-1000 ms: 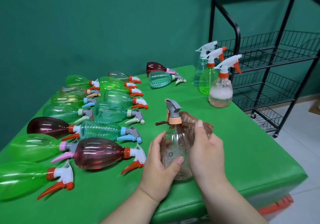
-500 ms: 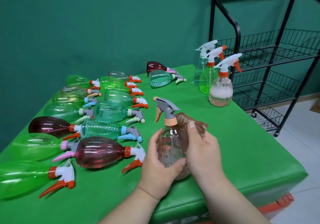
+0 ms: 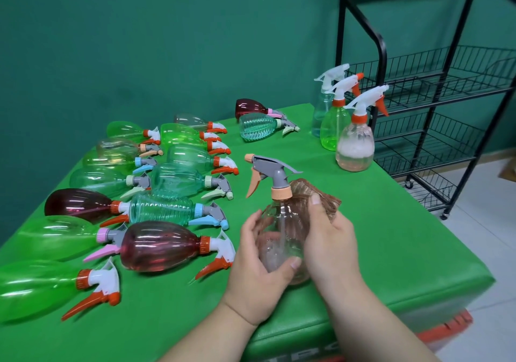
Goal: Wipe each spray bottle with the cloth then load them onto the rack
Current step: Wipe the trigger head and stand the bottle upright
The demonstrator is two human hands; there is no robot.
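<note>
Table's [image 3: 391, 236] right side bare btwn upright bottles [image 3: 354, 143] & edge.

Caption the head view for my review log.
Left hand steadies a clear spray bottle while right hand presses a brown cloth against it.

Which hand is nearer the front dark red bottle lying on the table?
Left. The left hand, holding the clear bottle, sits just right of the trigger of the red bottle; the right hand, pressing the cloth on the clear bottle, is farther right, beyond it.

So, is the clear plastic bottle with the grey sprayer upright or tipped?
Upright: the clear plastic bottle has its grey sprayer on top, left hand gripping it.
</note>
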